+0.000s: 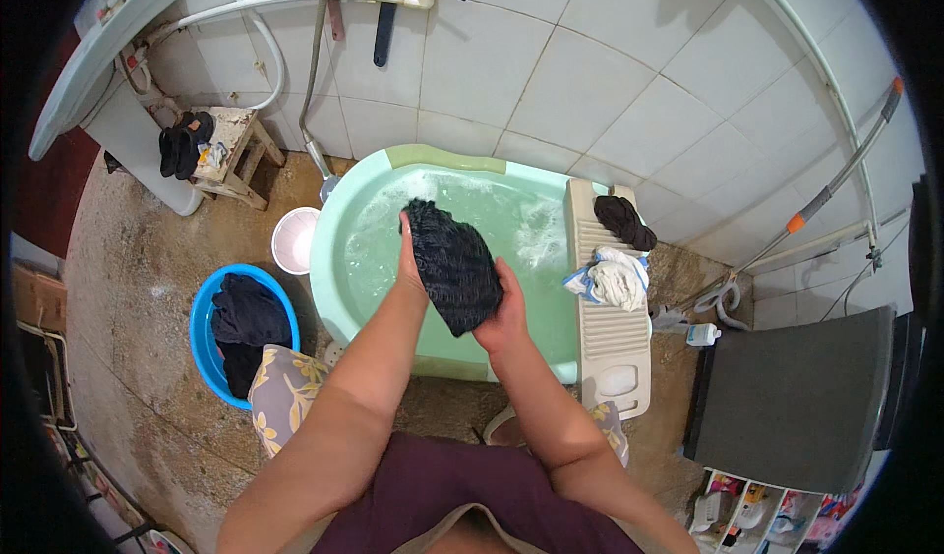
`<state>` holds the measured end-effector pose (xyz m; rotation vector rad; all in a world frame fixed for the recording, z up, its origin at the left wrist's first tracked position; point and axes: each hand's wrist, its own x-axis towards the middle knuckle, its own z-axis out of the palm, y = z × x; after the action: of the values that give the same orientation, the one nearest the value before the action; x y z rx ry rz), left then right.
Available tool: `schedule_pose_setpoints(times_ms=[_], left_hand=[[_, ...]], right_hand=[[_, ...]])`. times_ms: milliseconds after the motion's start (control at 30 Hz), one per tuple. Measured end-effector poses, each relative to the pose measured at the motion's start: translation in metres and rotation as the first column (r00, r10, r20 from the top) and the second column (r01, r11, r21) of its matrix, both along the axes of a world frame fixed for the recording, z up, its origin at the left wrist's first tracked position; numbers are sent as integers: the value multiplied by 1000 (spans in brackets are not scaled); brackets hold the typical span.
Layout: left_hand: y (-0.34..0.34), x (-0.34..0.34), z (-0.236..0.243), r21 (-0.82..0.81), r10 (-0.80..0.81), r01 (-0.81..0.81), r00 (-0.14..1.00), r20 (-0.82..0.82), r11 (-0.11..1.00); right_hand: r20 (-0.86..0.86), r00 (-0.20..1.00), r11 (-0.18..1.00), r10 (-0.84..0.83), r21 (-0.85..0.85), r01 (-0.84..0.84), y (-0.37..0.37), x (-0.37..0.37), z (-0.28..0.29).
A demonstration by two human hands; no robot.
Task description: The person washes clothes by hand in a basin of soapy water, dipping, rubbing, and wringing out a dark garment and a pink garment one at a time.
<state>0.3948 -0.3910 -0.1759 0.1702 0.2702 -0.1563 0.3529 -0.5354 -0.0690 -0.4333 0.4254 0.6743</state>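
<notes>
A dark, wet, crumpled piece of clothing [454, 269] hangs between my hands, above the soapy water of a pale green tub [334, 259]. My left hand [409, 259] grips its left side, thumb up along the edge. On the lower right side my right hand [506, 310] has hold of it, and most fingers of both hands are hidden behind the fabric. Across the tub's right end lies a beige washboard [608, 348], bearing a white and blue cloth [615, 279] and a dark bunched cloth [623, 222].
A blue basin [200, 333] with dark clothes stands on the floor at left, near a white bucket [294, 240]. Behind are a small stool [232, 156] with dark shoes [185, 145] and a tiled wall [492, 72]. A white bottle [702, 335] and grey cabinet [796, 397] stand right.
</notes>
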Motion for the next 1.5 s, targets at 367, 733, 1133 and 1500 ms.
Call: schedule_pose_setpoints(times_ms=[367, 733, 1133, 1500], left_hand=[[-9, 14, 4, 817, -110, 168, 957, -270, -551], [29, 31, 37, 669, -220, 222, 971, -89, 710], [-2, 38, 71, 35, -85, 78, 964, 251, 996], [-16, 20, 62, 880, -254, -35, 962, -99, -475]], right_hand=[[-69, 260, -82, 963, -996, 38, -3, -3, -36], [88, 957, 960, 276, 20, -279, -33, 13, -38], [67, 987, 927, 149, 337, -163, -18, -5, -5], [403, 516, 390, 756, -910, 139, -28, 8, -48]])
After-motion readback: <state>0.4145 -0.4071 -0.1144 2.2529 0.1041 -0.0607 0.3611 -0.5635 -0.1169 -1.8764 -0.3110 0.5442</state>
